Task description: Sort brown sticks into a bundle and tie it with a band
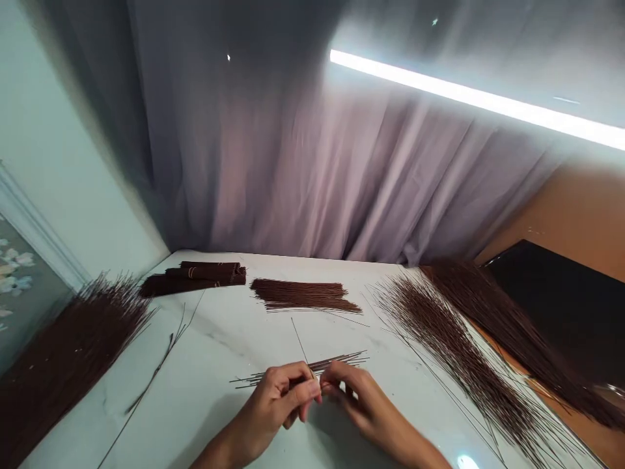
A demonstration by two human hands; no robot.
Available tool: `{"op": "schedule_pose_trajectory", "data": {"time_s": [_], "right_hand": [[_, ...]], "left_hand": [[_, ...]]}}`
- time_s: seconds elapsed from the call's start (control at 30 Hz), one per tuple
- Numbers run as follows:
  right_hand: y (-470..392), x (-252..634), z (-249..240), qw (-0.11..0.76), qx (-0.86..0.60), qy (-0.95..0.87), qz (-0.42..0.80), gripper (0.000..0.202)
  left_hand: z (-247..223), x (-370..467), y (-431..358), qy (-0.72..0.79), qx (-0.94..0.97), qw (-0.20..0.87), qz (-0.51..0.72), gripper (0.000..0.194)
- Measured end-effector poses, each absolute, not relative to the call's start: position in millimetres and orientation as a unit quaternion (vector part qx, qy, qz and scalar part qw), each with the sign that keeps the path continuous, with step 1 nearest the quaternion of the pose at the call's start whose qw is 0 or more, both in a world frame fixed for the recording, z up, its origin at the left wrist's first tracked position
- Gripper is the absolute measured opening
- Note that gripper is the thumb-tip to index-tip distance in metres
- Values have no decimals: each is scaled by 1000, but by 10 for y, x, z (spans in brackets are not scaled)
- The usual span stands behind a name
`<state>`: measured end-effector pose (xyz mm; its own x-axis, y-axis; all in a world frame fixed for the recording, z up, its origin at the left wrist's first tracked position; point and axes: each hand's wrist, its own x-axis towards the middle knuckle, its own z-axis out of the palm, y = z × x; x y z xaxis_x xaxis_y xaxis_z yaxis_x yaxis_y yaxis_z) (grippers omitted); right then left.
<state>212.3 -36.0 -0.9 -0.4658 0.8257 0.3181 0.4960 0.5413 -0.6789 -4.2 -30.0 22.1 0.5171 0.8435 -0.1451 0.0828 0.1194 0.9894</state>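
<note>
At twelve o'clock the curtain (273, 163) is soft-looking, folded cloth with a faint sheen. The tabletop (205, 365), toward six, is smooth, glossy and veined like marble. The brown stalks (303, 295) at six look dry and matt; plant fibre or coated wire, I cannot tell. The sheaf (454, 345) at four and the bundle (63, 352) at eight look rough and bristly. The wall (58, 111) at ten is smooth and matt.
</note>
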Motion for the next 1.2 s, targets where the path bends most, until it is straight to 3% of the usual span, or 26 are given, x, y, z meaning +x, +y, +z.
{"op": "schedule_pose_trajectory", "data": {"time_s": [0.07, 0.13, 0.23, 0.37, 0.47, 0.57, 0.7, 0.8, 1.0, 1.2], "right_hand": [[-173, 2192, 277, 270, -382, -851, 239, 20], [-73, 2199, 527, 241, -361, -890, 140, 24], [-194, 2101, 531, 283, -362, -888, 21, 25], [-554, 2019, 44, 405, -411, -804, 145, 20], [-559, 2111, -89, 361, -436, -779, 269, 23], [-319, 2229, 141, 299, -439, -791, 305, 24], [-151, 2222, 458, 297, -398, -861, 111, 27], [-344, 2100, 337, 305, -364, -880, -1, 28], [-590, 2059, -133, 398, -458, -771, 192, 23], [-467, 2173, 45, 344, -450, -767, 301, 25]], "left_hand": [[214, -18, -340, 372, 629, 630, 263, 32], [189, 6, -335, 375, 665, 593, 257, 31], [141, 14, -259, 410, 661, 552, 300, 35], [142, -26, -197, 429, 577, 598, 354, 37], [203, -35, -252, 403, 557, 644, 334, 35], [235, -14, -323, 388, 556, 671, 300, 32], [161, 22, -326, 393, 593, 648, 271, 32], [93, 23, -276, 425, 595, 598, 328, 36], [154, -29, -263, 408, 522, 659, 355, 34], [193, -5, -273, 436, 562, 617, 338, 34]]}}
